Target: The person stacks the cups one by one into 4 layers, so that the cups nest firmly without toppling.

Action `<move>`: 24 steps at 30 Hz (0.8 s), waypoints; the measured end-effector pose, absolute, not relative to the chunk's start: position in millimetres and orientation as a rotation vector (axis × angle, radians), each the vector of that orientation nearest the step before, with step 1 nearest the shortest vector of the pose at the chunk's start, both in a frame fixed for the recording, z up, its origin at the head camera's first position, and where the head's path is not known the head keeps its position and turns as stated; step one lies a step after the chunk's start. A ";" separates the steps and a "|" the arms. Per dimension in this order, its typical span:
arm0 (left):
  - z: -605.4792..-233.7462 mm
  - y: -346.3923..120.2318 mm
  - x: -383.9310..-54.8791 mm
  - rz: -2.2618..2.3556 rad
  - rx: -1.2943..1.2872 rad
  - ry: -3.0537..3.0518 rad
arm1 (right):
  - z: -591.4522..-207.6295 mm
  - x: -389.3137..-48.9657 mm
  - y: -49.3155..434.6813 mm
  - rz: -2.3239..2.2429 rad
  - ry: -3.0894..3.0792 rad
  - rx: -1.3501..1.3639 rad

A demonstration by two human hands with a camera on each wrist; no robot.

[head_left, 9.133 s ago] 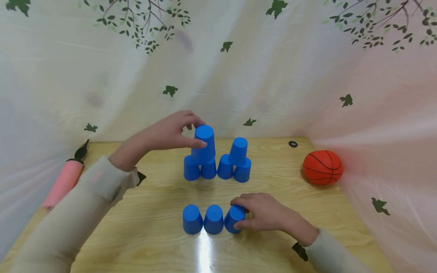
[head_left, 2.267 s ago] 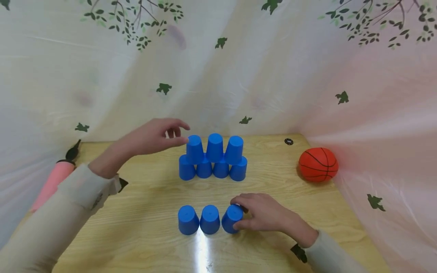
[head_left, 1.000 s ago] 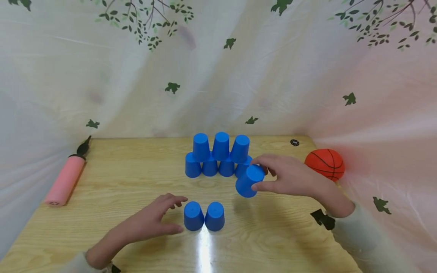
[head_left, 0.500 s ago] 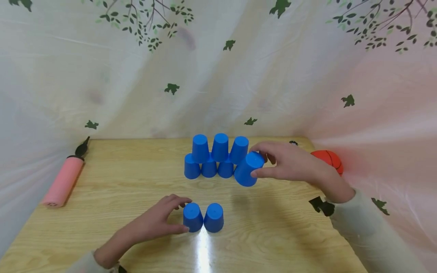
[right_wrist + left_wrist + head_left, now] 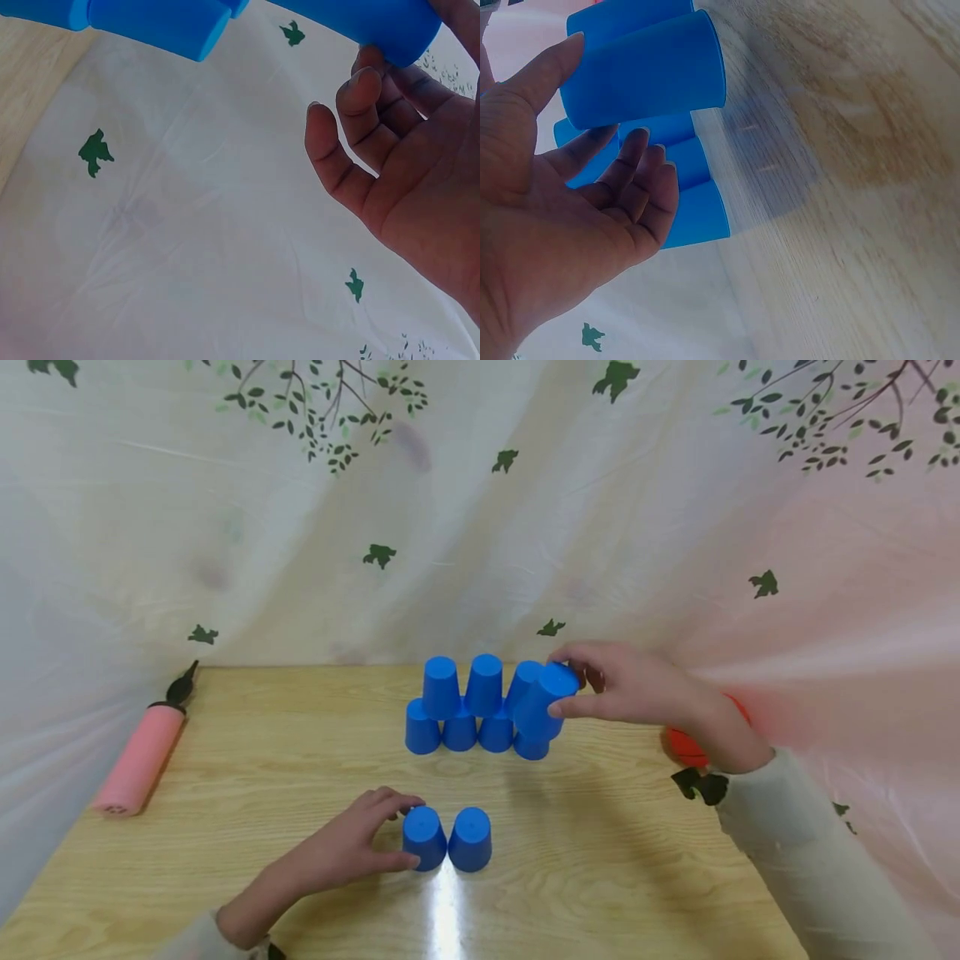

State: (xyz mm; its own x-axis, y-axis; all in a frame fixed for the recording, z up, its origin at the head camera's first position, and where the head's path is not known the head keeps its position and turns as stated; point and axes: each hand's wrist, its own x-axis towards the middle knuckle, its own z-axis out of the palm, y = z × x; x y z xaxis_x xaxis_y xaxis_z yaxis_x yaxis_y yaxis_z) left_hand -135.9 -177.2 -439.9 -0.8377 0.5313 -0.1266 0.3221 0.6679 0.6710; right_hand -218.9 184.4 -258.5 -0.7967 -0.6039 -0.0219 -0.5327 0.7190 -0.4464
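In the head view my right hand grips an upside-down blue plastic cup by its upper part, thumb on the near side. This cup is slightly tilted and held up, overlapping the right end of a stack of blue cups. The stack has a lower row of several upturned cups and an upper row of three. Nearer, my left hand pinches an upturned blue cup standing on the table between thumb and index finger; the left wrist view shows the thumb on the cup's side. Another upturned cup stands directly beside it.
A pink hand pump with a black nozzle lies at the left of the wooden table. At the right, a red toy basketball is partly hidden behind my right forearm. A pale leaf-patterned sheet hangs behind the table.
The stack gained a middle upper cup. My right hand lifted the right cup off the front row and raised it toward the stack's right end; my left hand came down to the front-left cup.
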 end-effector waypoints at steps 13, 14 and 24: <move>-442.1 -176.1 -137.2 0.965 0.694 2.586 | -246.8 -241.6 177.0 -0.620 2.800 -0.866; -442.3 -176.0 -137.3 0.963 0.692 2.586 | -246.5 -243.2 176.9 -0.622 2.800 -0.864; -441.5 -175.9 -138.4 0.971 0.669 2.572 | -241.9 -258.8 173.1 -0.626 2.819 -0.833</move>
